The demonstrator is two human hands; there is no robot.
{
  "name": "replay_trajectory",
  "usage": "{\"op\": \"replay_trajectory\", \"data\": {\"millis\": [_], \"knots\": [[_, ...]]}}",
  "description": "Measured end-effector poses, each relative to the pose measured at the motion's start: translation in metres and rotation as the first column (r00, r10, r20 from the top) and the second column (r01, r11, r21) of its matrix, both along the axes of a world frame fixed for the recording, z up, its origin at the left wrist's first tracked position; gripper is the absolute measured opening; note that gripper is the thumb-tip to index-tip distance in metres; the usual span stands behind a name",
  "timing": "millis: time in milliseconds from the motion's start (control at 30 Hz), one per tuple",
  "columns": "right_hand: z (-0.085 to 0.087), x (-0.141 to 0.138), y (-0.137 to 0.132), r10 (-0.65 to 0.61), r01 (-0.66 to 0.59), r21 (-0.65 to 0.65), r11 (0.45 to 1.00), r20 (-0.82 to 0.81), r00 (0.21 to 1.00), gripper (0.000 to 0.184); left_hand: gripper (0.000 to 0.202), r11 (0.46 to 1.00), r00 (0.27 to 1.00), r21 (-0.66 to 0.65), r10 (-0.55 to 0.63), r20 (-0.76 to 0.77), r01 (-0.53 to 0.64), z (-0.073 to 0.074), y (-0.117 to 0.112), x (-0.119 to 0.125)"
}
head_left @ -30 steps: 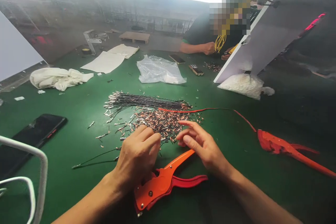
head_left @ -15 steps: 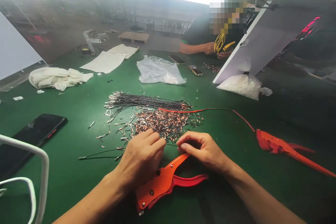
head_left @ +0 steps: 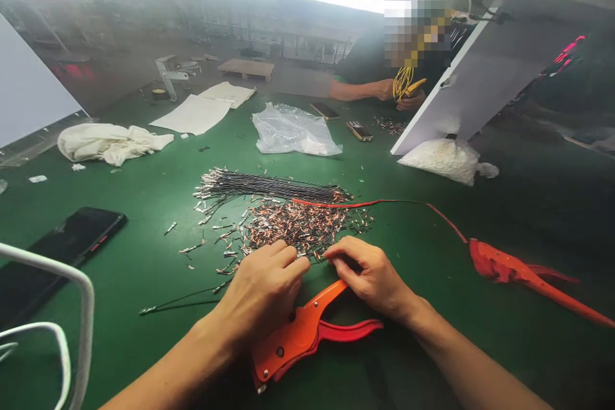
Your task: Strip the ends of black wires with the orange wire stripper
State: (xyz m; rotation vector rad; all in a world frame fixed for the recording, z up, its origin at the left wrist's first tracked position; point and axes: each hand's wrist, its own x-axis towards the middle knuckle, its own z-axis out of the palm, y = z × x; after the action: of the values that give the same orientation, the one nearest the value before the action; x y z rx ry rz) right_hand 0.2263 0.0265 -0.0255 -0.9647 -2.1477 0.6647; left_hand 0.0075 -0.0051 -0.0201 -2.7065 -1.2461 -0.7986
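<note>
A thin black wire (head_left: 180,298) with a metal terminal at its far left end runs under my left hand (head_left: 264,278), whose fingers are closed on it. My right hand (head_left: 362,266) pinches the wire's other end between thumb and fingertips, a short gap away. Below both hands lies an orange wire stripper (head_left: 300,330) with a red lever; its jaw end is partly behind my left hand. Just beyond my fingers is a heap of short black and copper wire scraps (head_left: 295,224). Behind the heap lies a bundle of black wires (head_left: 269,184) with metal terminals at the left.
A second stripper (head_left: 509,264) lies at right, a red strip (head_left: 375,203) reaching from it to the heap. At left are a phone (head_left: 72,250) and a white tube (head_left: 86,307). Farther back are a plastic bag (head_left: 293,128), a white cloth (head_left: 110,143) and a co-worker's hands holding yellow wires (head_left: 402,83).
The terminal end of the wire has shifted slightly left and down. My right hand has turned a little, its fingers closer together. The view has shifted slightly.
</note>
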Motion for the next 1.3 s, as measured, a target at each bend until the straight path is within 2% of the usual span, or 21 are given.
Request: {"op": "replay_trajectory", "data": {"millis": [400, 600, 867, 967, 1133, 1300], "knots": [[0.006, 0.003, 0.002, -0.133, 0.133, 0.017, 0.991, -0.012, 0.991, 0.019, 0.026, 0.997, 0.997, -0.013, 0.077, 0.023, -0.077, 0.000, 0.002, 0.000], [0.006, 0.005, 0.000, -0.145, 0.145, 0.008, 0.989, -0.002, 0.989, 0.023, 0.026, 0.995, 0.995, -0.012, 0.097, 0.034, -0.097, -0.001, 0.001, -0.001], [0.011, 0.001, -0.003, -0.122, 0.121, 0.030, 0.992, 0.049, 0.991, 0.016, 0.024, 0.996, 0.996, -0.031, 0.080, 0.040, -0.079, -0.001, 0.002, -0.001], [0.013, 0.001, -0.003, -0.124, 0.120, 0.070, 0.990, 0.046, 0.991, 0.022, 0.025, 0.997, 0.996, -0.022, 0.076, 0.047, -0.075, -0.001, 0.002, 0.000], [0.016, 0.005, -0.003, -0.205, 0.205, 0.149, 0.967, -0.012, 0.979, 0.028, 0.027, 0.997, 0.996, -0.010, 0.075, 0.044, -0.074, 0.001, 0.001, 0.000], [0.025, 0.005, -0.019, -0.197, 0.207, 0.186, 0.961, -0.071, 0.978, 0.041, 0.025, 0.998, 0.997, 0.000, 0.070, 0.028, -0.070, 0.002, 0.000, 0.000]]}}
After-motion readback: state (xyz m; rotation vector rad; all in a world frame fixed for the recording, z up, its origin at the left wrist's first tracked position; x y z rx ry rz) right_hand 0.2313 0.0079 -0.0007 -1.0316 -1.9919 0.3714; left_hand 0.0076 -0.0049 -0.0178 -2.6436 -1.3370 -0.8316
